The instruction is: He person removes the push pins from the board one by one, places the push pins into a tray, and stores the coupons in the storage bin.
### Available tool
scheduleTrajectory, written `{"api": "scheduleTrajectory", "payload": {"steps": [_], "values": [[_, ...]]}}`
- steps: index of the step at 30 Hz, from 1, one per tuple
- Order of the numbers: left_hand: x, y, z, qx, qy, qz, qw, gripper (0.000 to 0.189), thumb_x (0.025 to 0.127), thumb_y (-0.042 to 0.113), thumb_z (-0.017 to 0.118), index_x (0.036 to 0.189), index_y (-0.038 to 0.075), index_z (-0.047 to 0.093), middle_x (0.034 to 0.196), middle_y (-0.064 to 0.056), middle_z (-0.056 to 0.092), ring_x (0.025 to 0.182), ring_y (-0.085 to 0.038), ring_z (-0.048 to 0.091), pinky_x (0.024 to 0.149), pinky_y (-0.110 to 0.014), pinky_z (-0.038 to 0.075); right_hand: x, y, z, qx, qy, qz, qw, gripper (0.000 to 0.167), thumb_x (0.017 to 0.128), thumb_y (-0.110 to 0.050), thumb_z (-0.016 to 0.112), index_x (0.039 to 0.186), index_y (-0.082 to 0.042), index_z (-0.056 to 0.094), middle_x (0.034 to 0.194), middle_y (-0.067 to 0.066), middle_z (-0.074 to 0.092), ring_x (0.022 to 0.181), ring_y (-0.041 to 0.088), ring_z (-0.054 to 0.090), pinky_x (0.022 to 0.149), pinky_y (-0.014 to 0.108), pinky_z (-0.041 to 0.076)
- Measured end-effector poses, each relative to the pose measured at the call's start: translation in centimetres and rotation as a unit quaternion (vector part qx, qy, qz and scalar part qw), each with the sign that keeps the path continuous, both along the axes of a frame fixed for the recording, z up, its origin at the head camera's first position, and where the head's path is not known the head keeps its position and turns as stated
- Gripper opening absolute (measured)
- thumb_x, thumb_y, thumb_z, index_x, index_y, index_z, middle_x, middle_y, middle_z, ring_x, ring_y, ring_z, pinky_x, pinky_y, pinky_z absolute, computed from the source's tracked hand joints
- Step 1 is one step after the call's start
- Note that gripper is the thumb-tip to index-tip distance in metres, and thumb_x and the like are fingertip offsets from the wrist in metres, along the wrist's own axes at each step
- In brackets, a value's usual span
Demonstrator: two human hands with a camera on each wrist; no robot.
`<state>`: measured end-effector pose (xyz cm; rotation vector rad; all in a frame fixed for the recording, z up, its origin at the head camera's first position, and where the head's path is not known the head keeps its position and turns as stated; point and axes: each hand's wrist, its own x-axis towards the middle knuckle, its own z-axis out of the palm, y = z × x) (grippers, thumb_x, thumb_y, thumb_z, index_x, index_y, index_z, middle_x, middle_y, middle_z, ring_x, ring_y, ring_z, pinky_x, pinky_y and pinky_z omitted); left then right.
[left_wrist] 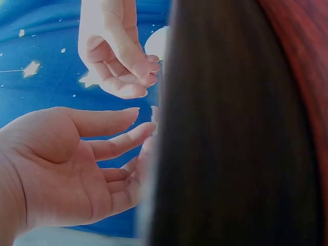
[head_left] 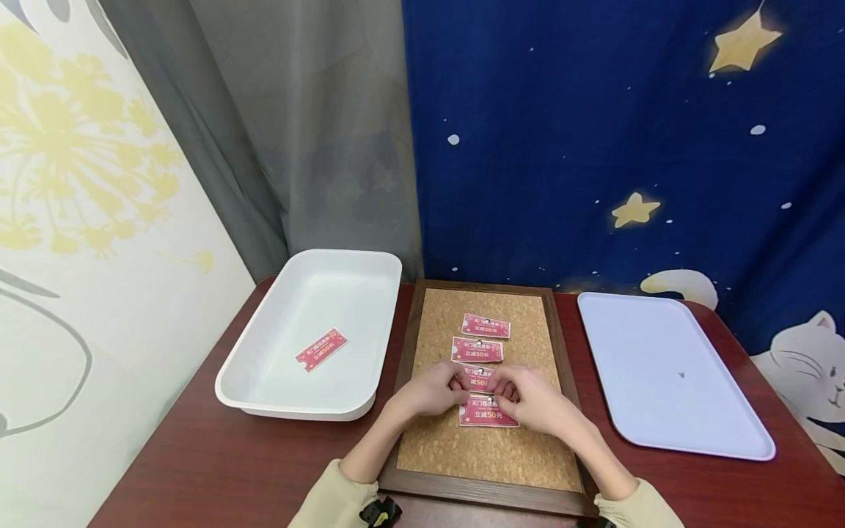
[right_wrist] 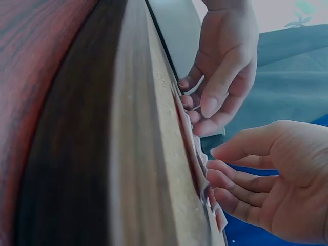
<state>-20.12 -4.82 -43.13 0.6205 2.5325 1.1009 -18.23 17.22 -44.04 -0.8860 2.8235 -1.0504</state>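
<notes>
Several red paper coupons are pinned in a column on a cork board (head_left: 436, 447) with a brown wooden frame. My left hand (head_left: 432, 389) rests at the left edges of the two nearest coupons, its fingers loosely bent. From the other side, my right hand (head_left: 531, 400) touches the top right of the nearest coupon (head_left: 488, 418), close to its small pin. Between both hands, the coupon above (head_left: 480, 380) is partly covered. In the right wrist view, the right fingers (right_wrist: 230, 177) lie against the coupon edges, without a clear pinch. The left palm (left_wrist: 66, 174) shows in the left wrist view.
A deep white tray (head_left: 244, 367) to the left of the board holds one loose red coupon (head_left: 321, 350). To the right lies a shallow pale tray (head_left: 660, 330) with a tiny dark item (head_left: 682, 375), perhaps a pin. Curtains (head_left: 502, 183) hang behind the reddish table (head_left: 198, 455).
</notes>
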Motion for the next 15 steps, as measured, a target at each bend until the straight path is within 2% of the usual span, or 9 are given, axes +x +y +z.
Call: {"api": "scheduleTrajectory", "payload": {"steps": [7,15], "values": [[-0.1,0.0,-0.2,-0.005,-0.026,0.012,0.9996,0.006,0.090,0.000,0.069,0.089,0.005,0.065,0.073,0.000,0.056,0.064,-0.011,0.048,0.058,-0.024,0.038,0.0,-0.1,-0.5,0.016,-0.011,0.005,0.9998,0.014,0.085,0.000,0.073,0.093,-0.010,0.067,0.077,-0.010,0.057,0.071,0.001,0.053,0.062,0.023,0.047],[-0.1,0.0,-0.4,0.002,-0.023,0.012,0.9997,0.014,0.088,-0.001,0.073,0.081,0.006,0.063,0.068,0.000,0.054,0.062,-0.011,0.047,0.057,-0.025,0.038,-0.3,-0.1,-1.1,0.011,-0.013,-0.006,0.9998,0.015,0.084,0.001,0.074,0.090,-0.011,0.066,0.077,-0.009,0.056,0.071,0.002,0.053,0.063,0.023,0.048]]}}
